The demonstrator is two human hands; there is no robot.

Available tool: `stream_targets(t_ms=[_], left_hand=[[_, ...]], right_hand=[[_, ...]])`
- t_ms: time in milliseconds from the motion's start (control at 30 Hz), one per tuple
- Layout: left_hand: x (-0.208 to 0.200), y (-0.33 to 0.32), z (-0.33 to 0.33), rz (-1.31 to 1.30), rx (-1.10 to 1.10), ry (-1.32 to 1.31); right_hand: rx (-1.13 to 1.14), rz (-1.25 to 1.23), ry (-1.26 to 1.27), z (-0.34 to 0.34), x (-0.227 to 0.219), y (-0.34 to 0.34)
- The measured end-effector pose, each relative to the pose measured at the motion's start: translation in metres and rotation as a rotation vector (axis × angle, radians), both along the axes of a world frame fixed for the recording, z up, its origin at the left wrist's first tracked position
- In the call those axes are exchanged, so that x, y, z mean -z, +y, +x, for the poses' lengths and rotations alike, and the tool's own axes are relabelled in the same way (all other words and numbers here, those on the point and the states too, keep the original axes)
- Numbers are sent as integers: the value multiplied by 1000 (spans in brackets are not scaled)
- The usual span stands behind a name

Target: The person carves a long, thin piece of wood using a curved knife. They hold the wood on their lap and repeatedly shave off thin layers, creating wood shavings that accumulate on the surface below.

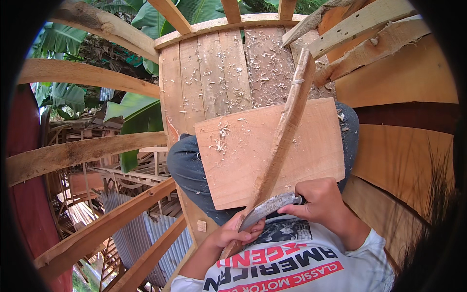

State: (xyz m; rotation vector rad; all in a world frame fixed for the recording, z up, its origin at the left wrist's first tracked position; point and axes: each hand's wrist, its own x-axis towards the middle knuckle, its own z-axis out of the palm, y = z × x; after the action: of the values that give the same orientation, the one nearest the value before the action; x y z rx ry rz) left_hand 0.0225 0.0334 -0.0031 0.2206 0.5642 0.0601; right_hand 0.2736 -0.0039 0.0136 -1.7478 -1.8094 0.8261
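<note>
A long wooden strip [288,117] slants from my chest up over a flat wooden board [233,160] that rests across my lap. Its near end lies in my left hand [234,232], whose fingers are curled round it close to my shirt. My right hand [317,200] grips the handle of a knife [269,205]; most of the handle is hidden in the fist. The knife's broad, worn grey blade points left and lies against the strip, just above my left hand. Pale wood shavings [221,138] lie in a small heap on the board.
Plank flooring [206,78] ahead is strewn with curled shavings. Wooden rails [87,151] run along the left, with corrugated metal sheets [146,243] and stacked timber below. Wide planks [399,73] form the right side. Banana leaves [138,112] hang outside.
</note>
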Motion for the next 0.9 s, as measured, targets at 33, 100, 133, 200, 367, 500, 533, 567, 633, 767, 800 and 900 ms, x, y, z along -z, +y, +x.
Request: stream_targets(t_ms=[33,100,133,200,367,500,533,567,633,767,800,900], left_hand=[[3,-2,1,-40,-33,-13],[8,-6,5,-119,-102,-38],[7,-4,7,-148,-115,-17],[10,-2,8,-198,-104,-31],[35,4,-8,-251,-17,-174],[38,13,-13,-138,124,-197],[37,16,-16,-141,139,-201],[35,20,-20,-109,156,-182],[31,30,-27,-44,198,-149],[10,41,-36,37,201,-6],[4,45,-34,83,136,10],[-9,58,-35,216,-40,-43]], right_hand=[[-25,1,-25,1,0,0],[-31,-24,-67,3,1,-1],[-36,-35,-84,3,3,-1],[-4,-13,-112,3,7,-1],[4,1,-132,-1,17,5],[57,-54,-130,0,12,9],[85,-59,-124,3,11,11],[110,-73,-127,7,9,13],[167,-100,-139,16,6,15],[249,-89,-140,26,5,15],[250,-90,-138,26,4,14],[239,-85,-117,26,4,15]])
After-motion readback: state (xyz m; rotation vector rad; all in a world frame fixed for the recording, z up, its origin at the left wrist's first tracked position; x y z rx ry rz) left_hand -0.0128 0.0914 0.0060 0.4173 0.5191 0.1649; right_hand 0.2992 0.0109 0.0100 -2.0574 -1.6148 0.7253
